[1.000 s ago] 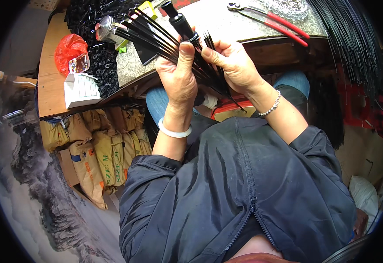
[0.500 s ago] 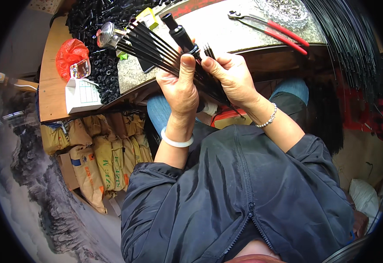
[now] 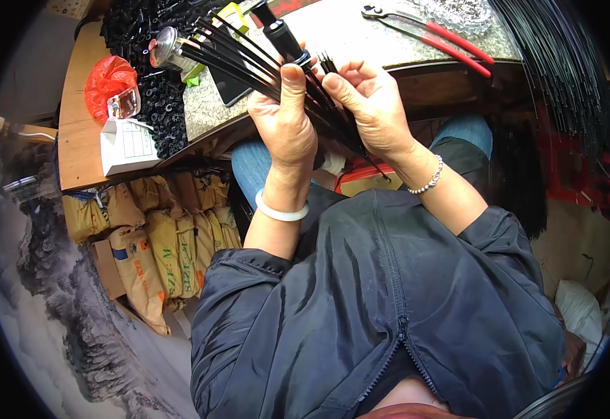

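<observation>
My left hand [image 3: 285, 129] is closed, thumb up, around a fan of thin black rods [image 3: 232, 61] and the lower part of a black tubular fitting [image 3: 280, 36]. The rods spread toward the upper left; the fitting stands tilted among them. Close on its right, my right hand [image 3: 375, 115] pinches the same bundle between thumb and fingers. Several short rod tips [image 3: 326, 63] poke up by that hand's fingers. Below both hands the rods draw together toward my lap. Exactly where the rods join the fitting is hidden by my fingers.
Red-handled pliers [image 3: 458, 57] and a clear dish [image 3: 462, 15] lie on the worktop. A bundle of long black rods [image 3: 563, 77] hangs at right. Small black parts [image 3: 165, 112], a phone [image 3: 229, 89], a lidded jar [image 3: 167, 49], red bag [image 3: 102, 84] and white box [image 3: 125, 152] sit left.
The view has shifted slightly. The fitting and rods have tilted a little within my hands, and more of the phone shows behind them. Both hands keep their grip.
</observation>
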Available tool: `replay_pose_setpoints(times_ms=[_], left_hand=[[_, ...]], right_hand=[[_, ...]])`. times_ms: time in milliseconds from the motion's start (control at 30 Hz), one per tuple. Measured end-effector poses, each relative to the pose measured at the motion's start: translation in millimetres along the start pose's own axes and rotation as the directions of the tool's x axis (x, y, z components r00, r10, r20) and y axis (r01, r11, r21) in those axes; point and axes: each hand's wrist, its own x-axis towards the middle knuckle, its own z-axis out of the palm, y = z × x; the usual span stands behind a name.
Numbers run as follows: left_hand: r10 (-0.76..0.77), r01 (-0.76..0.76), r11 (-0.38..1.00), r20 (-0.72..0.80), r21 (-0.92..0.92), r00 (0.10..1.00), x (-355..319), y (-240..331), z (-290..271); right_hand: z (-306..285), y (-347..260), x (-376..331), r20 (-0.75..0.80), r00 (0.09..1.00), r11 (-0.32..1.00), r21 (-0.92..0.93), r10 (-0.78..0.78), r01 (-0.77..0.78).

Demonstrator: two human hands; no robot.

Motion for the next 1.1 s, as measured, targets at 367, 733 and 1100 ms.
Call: replay_pose_setpoints(times_ms=[367,733,1100], left_hand=[[-0.006,0.007,0.999,0.017,-0.031,1.0,-2.3,0.1,-1.8],[0.018,-0.018,1.0,0.019,0.003,1.0,-2.2,2.4,2.7],[0.037,-0.039,0.999,0.037,0.038,0.999,-1.9,-2.0,0.6]], right_hand=[[-8.3,-1.0,-0.6,0.097,0.995,0.996,-0.088,0.018,-0.01],[-18.1,1.1,2.1,0.138,0.99,0.988,-0.153,0.035,-0.014],[-15.9,-5.9,6.2,0.167,0.975,0.985,-0.115,0.148,-0.13]])
